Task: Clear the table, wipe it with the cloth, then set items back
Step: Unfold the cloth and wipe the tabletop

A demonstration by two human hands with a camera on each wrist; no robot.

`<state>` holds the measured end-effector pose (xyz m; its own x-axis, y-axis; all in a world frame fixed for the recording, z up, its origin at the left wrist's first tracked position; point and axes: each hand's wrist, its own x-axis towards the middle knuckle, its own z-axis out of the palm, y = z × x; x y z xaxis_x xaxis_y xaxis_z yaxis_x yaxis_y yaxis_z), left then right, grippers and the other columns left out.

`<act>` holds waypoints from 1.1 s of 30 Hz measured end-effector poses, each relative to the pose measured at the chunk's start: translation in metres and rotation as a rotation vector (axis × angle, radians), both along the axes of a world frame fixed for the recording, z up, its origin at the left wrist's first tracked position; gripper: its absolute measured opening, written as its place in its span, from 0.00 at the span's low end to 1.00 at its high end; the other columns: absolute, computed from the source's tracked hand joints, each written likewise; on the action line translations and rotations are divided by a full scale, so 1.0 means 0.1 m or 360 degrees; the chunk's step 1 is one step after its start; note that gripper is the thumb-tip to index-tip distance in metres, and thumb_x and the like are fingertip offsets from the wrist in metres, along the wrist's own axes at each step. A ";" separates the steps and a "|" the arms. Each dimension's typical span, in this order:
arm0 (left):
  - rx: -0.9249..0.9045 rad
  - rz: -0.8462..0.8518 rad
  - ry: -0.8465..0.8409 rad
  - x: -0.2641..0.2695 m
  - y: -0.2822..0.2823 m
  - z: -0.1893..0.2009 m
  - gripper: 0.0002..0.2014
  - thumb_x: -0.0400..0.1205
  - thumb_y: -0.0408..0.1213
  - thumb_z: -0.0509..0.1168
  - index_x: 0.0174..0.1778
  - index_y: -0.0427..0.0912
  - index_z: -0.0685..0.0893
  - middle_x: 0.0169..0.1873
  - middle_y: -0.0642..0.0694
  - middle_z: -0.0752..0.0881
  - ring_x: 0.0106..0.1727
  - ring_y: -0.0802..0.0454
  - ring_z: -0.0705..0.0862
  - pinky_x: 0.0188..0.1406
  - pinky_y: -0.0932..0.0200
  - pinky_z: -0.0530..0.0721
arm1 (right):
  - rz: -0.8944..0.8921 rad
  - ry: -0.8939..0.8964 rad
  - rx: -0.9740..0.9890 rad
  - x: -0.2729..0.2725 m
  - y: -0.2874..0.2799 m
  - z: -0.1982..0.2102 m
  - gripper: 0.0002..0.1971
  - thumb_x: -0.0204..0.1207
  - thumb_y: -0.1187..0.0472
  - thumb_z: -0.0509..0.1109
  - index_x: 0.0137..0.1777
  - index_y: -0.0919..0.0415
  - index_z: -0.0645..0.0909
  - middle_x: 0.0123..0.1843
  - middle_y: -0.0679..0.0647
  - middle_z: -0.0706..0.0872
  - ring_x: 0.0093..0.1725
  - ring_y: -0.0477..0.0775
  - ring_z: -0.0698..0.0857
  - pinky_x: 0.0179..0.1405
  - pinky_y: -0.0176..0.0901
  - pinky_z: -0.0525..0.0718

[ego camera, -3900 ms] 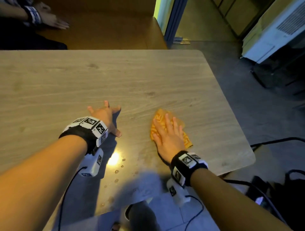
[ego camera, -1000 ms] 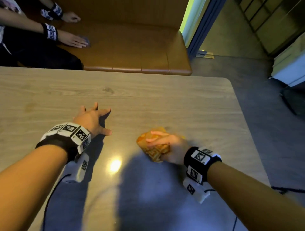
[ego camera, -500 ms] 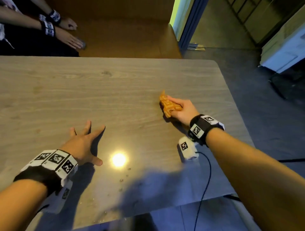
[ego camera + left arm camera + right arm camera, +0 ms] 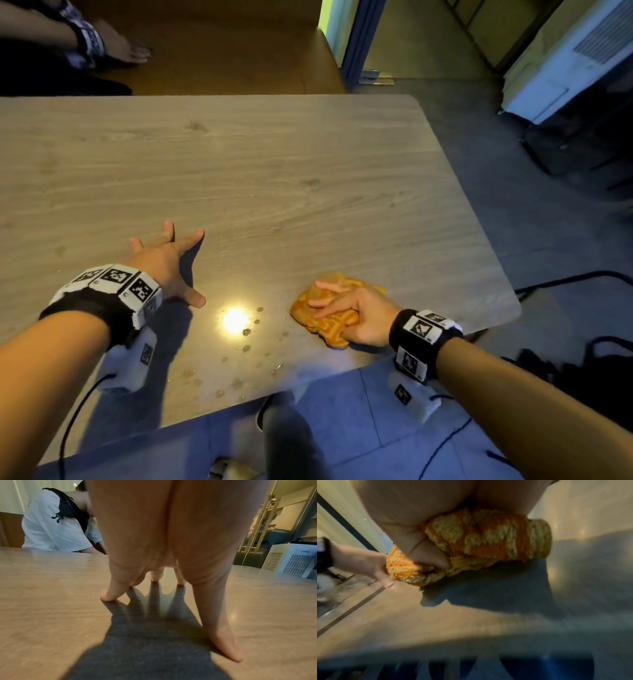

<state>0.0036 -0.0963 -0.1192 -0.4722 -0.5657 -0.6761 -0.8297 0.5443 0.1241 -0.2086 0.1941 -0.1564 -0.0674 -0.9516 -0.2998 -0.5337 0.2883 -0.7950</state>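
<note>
Wiping step in hand. Your right hand (image 4: 356, 313) presses the bunched orange cloth (image 4: 329, 320) onto the worktop (image 4: 274, 171) near its front edge — thumb curled into the cloth, fingers lying over it. Your left hand (image 4: 164, 265) braces on the worktop, fingers apart, holding nothing. Droplets (image 4: 246, 331) sit just left of the cloth; next move, by my judgement — sweep leftward through them.

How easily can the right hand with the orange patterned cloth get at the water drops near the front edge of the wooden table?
Probably easily: the drops lie just beside the cloth under the right hand, with only bare table between them.
</note>
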 end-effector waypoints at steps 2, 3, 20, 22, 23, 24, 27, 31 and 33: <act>-0.0033 -0.0028 0.0010 0.01 0.03 0.03 0.64 0.59 0.53 0.84 0.84 0.66 0.46 0.85 0.42 0.39 0.81 0.21 0.43 0.80 0.33 0.50 | 0.0073 0.0059 0.0024 0.23 0.29 -0.02 0.23 0.68 0.65 0.79 0.63 0.46 0.86 0.71 0.40 0.81 0.80 0.36 0.64 0.84 0.49 0.59; -0.0048 -0.0051 0.0008 0.01 0.04 0.04 0.64 0.60 0.53 0.84 0.84 0.65 0.46 0.85 0.42 0.40 0.81 0.22 0.45 0.81 0.34 0.49 | 0.0116 0.0118 0.0024 0.33 0.42 -0.02 0.23 0.68 0.64 0.80 0.63 0.46 0.87 0.72 0.39 0.80 0.80 0.38 0.65 0.83 0.49 0.59; -0.0096 -0.0161 0.0070 0.21 0.08 0.02 0.56 0.66 0.62 0.77 0.85 0.58 0.51 0.86 0.40 0.45 0.83 0.27 0.45 0.82 0.36 0.52 | -0.0649 0.0529 0.0417 0.76 0.12 0.16 0.36 0.71 0.41 0.52 0.82 0.32 0.53 0.88 0.53 0.44 0.86 0.55 0.42 0.84 0.54 0.42; -0.0125 -0.0236 0.0047 0.20 0.07 0.01 0.55 0.68 0.63 0.75 0.86 0.57 0.50 0.86 0.40 0.45 0.83 0.28 0.49 0.82 0.38 0.53 | -0.0466 0.1003 0.0561 1.03 -0.04 0.11 0.35 0.74 0.37 0.44 0.83 0.32 0.45 0.85 0.51 0.29 0.84 0.60 0.30 0.82 0.63 0.32; -0.0139 -0.0270 0.0028 0.20 0.05 0.01 0.55 0.68 0.65 0.74 0.85 0.58 0.50 0.86 0.40 0.46 0.83 0.28 0.50 0.81 0.38 0.56 | -0.0362 0.1071 0.0493 1.21 -0.09 0.12 0.34 0.76 0.36 0.43 0.84 0.33 0.44 0.84 0.52 0.27 0.83 0.61 0.27 0.81 0.65 0.30; -0.0140 -0.0299 0.0009 0.21 0.03 0.01 0.55 0.68 0.67 0.72 0.85 0.59 0.48 0.86 0.41 0.46 0.82 0.27 0.52 0.80 0.37 0.59 | -0.0215 0.1065 0.0399 1.40 -0.12 0.14 0.33 0.78 0.34 0.45 0.84 0.34 0.44 0.84 0.52 0.27 0.82 0.62 0.26 0.80 0.67 0.29; -0.0127 -0.0412 -0.0013 0.25 -0.08 0.03 0.50 0.73 0.66 0.69 0.85 0.60 0.47 0.86 0.41 0.46 0.80 0.26 0.58 0.79 0.38 0.64 | 0.0333 0.1036 0.0116 1.67 -0.05 0.08 0.34 0.79 0.29 0.51 0.84 0.37 0.55 0.87 0.53 0.36 0.84 0.61 0.30 0.79 0.66 0.29; -0.0060 -0.0501 -0.0034 0.32 -0.19 0.04 0.48 0.77 0.57 0.72 0.85 0.60 0.47 0.86 0.44 0.43 0.82 0.26 0.55 0.77 0.37 0.66 | 0.0627 0.1245 -0.0074 1.07 -0.16 -0.02 0.32 0.82 0.30 0.46 0.84 0.38 0.56 0.88 0.49 0.45 0.86 0.58 0.42 0.81 0.73 0.45; -0.0023 -0.0504 -0.0062 0.32 -0.17 0.03 0.48 0.77 0.54 0.72 0.85 0.60 0.46 0.86 0.45 0.41 0.83 0.25 0.49 0.79 0.35 0.63 | 0.0033 0.1228 0.0179 0.83 -0.43 -0.01 0.33 0.80 0.28 0.37 0.84 0.36 0.50 0.87 0.47 0.40 0.86 0.58 0.41 0.81 0.75 0.46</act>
